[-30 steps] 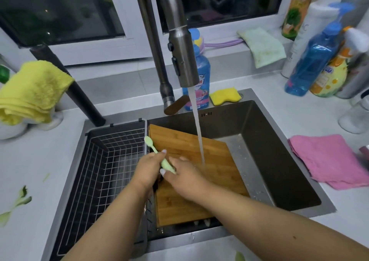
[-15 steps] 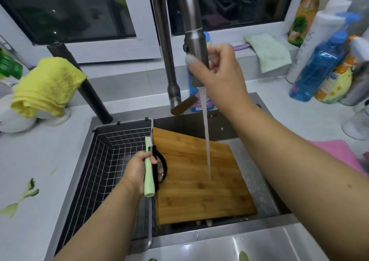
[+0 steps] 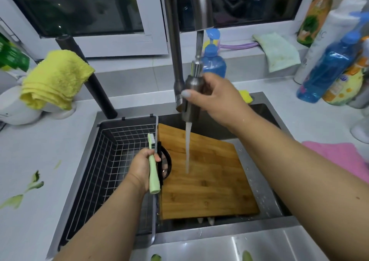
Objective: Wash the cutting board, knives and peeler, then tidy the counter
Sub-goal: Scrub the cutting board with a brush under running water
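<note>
Rinsing board (image 3: 207,177) in sink (image 3: 265,199), frame centre.
Right hand (image 3: 217,99) grip clamped on sprayer (image 3: 192,99), water hitting board; left hand (image 3: 142,168) grip closed on green brush (image 3: 153,167) at board's left edge.

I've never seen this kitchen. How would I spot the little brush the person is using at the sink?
Find the steel sink under the window, with a bamboo cutting board lying in it under running water. Just left of the board, the left hand grips a toothbrush upright, white bristles at the top. Its pale green handle sets it apart from the black wire basket beside it.
</note>
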{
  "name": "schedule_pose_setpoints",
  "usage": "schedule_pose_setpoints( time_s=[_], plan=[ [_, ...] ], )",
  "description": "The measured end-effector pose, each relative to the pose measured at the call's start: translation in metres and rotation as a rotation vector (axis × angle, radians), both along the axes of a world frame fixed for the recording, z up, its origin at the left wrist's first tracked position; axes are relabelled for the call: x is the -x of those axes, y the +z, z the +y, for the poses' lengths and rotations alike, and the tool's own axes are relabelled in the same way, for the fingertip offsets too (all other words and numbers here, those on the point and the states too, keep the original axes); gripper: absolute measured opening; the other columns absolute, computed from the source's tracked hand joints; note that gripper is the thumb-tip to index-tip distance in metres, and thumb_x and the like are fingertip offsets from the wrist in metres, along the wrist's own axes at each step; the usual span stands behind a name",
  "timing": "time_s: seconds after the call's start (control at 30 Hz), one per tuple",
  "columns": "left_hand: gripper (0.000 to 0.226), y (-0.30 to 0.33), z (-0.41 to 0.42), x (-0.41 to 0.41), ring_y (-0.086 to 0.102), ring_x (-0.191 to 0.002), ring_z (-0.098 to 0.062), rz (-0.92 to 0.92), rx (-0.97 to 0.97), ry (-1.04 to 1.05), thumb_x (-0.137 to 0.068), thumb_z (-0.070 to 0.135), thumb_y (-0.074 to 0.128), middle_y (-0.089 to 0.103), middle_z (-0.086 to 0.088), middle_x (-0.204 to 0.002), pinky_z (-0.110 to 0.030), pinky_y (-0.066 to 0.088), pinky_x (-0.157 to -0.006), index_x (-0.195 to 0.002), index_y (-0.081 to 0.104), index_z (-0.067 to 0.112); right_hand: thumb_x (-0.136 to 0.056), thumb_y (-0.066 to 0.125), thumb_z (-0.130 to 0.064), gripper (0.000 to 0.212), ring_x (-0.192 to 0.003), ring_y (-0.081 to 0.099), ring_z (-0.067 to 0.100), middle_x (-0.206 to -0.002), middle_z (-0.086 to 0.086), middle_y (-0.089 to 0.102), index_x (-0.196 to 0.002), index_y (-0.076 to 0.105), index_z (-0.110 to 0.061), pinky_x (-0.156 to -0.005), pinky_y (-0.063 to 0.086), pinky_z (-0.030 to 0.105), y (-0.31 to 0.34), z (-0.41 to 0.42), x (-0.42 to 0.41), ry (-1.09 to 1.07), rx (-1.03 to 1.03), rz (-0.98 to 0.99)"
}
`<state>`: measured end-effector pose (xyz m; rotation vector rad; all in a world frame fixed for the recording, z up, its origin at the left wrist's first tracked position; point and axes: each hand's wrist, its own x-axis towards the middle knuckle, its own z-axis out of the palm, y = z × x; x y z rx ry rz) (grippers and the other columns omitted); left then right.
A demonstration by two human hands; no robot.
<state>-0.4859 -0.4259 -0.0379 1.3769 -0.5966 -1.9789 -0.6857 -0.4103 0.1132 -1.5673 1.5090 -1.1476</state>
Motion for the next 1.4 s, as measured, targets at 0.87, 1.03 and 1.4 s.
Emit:
schedule_pose_setpoints(
  time_s=[0.87,1.03,1.4],
  plan=[
    [0.038,-0.003,0.002,0.0,0.045,-0.062,-0.022,-0.008,0.03,0.057,-0.074,0.013,0.037,0.052,-0.007,-0.077,-0.032,0.036,-0.057,-0.039,0.051,0.016,-0.08,0.074,-0.033,0.039,-0.091,0.054,0.007,-0.097,-0.012,0.056,-0.113,0.056,-0.022,-0.066,0.037,0.007,-0.01,-0.038,0.03,-0.018,0.011,0.367],
    [0.046,-0.004,0.001,0.0,0.043,-0.061,-0.022,-0.012,0.014,0.074,-0.079,0.013,0.033,0.051,-0.007,-0.077,-0.032,0.034,-0.058,-0.037,0.051,0.016,-0.08,0.074,-0.031,0.035,-0.095,0.061,0.009,-0.1,-0.01,0.064,-0.109,0.057,-0.025,-0.074,0.046,0.014,-0.011,-0.03,0.021,0.031,-0.038,0.219],
    [0.026,-0.007,0.001,0.0,0.043,-0.058,-0.021,-0.032,0.01,0.087,-0.07,0.014,0.039,0.053,-0.006,-0.075,-0.029,0.035,-0.054,-0.045,0.046,0.015,-0.079,0.074,-0.017,0.039,-0.094,0.07,0.016,-0.106,0.008,0.068,-0.114,0.059,-0.011,-0.075,0.06,0.034,-0.008,-0.008,0.001,0.16,-0.17,-0.181]
  ],
)
